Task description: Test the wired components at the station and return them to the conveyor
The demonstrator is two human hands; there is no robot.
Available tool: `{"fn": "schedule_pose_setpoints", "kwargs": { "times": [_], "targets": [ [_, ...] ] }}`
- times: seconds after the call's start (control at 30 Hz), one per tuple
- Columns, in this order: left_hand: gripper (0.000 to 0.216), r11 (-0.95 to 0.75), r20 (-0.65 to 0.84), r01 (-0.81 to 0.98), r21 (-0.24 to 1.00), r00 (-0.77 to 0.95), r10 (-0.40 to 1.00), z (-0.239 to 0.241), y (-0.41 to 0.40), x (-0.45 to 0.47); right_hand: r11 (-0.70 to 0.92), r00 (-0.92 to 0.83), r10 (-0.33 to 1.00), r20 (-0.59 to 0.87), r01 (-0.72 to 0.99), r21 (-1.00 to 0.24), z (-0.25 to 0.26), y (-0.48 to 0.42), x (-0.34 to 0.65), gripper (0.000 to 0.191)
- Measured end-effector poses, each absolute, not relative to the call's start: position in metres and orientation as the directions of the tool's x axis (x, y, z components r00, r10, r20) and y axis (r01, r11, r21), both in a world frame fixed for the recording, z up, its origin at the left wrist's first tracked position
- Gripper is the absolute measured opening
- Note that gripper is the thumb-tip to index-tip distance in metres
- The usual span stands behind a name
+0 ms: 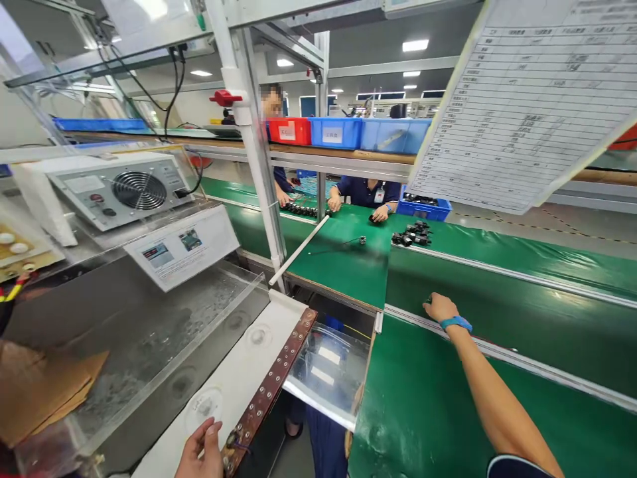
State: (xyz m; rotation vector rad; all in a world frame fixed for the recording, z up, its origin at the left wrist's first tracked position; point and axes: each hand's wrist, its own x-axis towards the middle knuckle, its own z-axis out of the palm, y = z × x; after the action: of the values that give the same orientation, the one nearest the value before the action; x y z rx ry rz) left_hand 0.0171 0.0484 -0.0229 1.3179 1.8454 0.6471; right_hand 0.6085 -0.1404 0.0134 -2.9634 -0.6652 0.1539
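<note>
Fingers (212,430) of the left hand (199,455) are bent, thumb close to the forefinger; whether anything is pinched between them cannot be told. This hand is at 7 o'clock, over a flat white panel (233,378), just beside a long reddish-brown strip (269,390) studded with silver rivets. The strip borders the panel, its long axis running from 7 o'clock to 1 o'clock. Contact between hand and strip cannot be confirmed.

Smooth green matting (423,405) covers the bench at 5 o'clock, bounded by a straight silver rail (572,381). A grey metal box with a round black fan (124,190) sits at 9 o'clock. Red and blue plastic bins (336,133) line a shelf near 12 o'clock; black parts (412,234) lie clustered at 3 o'clock.

At 4 o'clock, near the rail, the right hand (440,307) wears a blue wristband (456,324). Its fingers are curled, tips partly hidden; any held item cannot be determined.
</note>
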Motion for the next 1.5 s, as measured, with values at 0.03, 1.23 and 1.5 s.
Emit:
{"fn": "schedule_pose_setpoints", "kwargs": {
  "times": [0.03, 1.23, 1.5],
  "targets": [
    [0.038, 0.308, -0.252, 0.542, 0.782, -0.178, 0.951, -0.02, 0.043, 0.021, -0.862, 0.866, 0.495, -0.072, 0.479, -0.168, 0.024, -0.134, 0.595, 0.031],
    [0.046, 0.534, -0.495, -0.421, 0.733, 0.21, 0.844, 0.009, -0.089, 0.002, 0.138, -0.216, 0.966, -0.14, 0.895, -0.424, -0.057, 0.138, 0.093, 0.033],
    [0.048, 0.312, -0.316, -0.172, 0.934, 0.003, 0.949, 0.023, -0.031, -0.008, 0.352, -0.448, 0.886, -0.121, 0.818, -0.454, -0.07, 0.134, 0.102, 0.043]
  ]
}}
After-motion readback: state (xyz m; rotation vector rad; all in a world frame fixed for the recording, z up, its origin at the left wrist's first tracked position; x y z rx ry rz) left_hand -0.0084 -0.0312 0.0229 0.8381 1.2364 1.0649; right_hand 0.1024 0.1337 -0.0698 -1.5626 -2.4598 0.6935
